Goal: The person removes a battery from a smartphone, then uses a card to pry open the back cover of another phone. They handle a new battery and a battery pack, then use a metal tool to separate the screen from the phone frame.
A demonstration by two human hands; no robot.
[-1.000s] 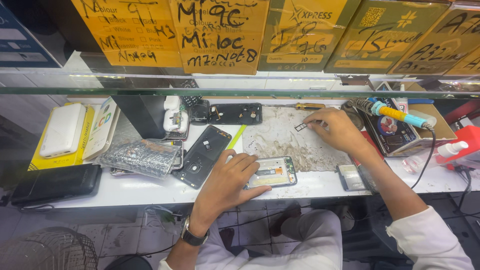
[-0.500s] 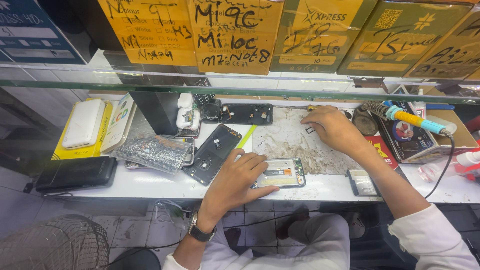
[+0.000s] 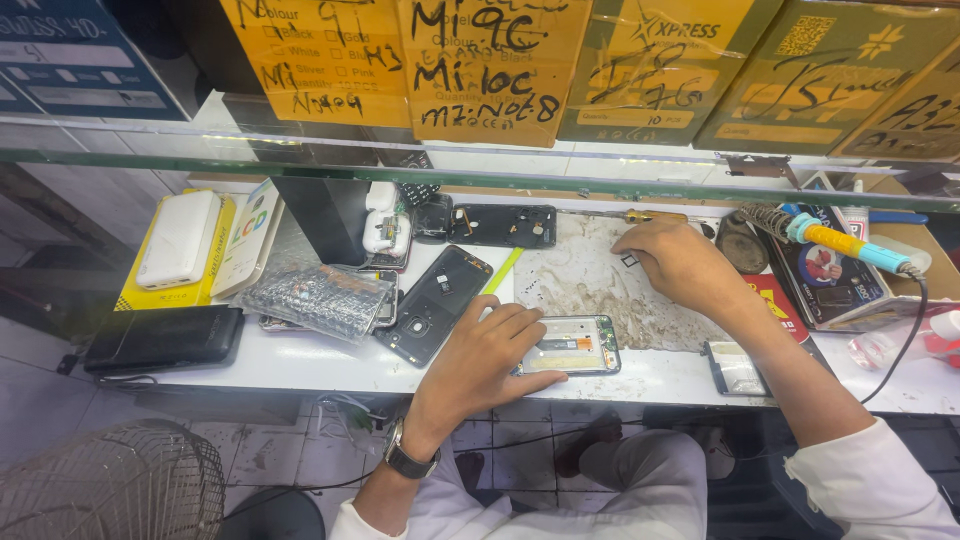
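Not much in the way of containers here: a small clear tray (image 3: pixel 735 367) sits at the front edge of the white tabletop (image 3: pixel 300 365), and I can't tell what's in it. Up on the glass shelf (image 3: pixel 300 165) there's a row of flat boxes: two orange-yellow ones (image 3: pixel 400 60) with black marker scribbled on them, then olive-green ones (image 3: pixel 740 70) to the right, plus a dark blue sign (image 3: pixel 70 50) at far left.

The opened phone (image 3: pixel 570 346), back off with its insides showing, lies near the front edge of the tabletop. The left hand (image 3: pixel 490 350) rests over its left end, fingers spread flat and pressing on it, not curled around it. The right hand (image 3: pixel 680 265) is further back on the stained work mat (image 3: pixel 590 285), fingertips pinched together, though whatever they're on is too small to make out.

Around it: a black phone back cover (image 3: pixel 435 303) just left of the left hand, a white power bank (image 3: pixel 180 238) on a yellow box (image 3: pixel 165 290), a black pouch (image 3: pixel 160 338), and a soldering iron (image 3: pixel 835 240) with a blue and yellow handle off to the right.
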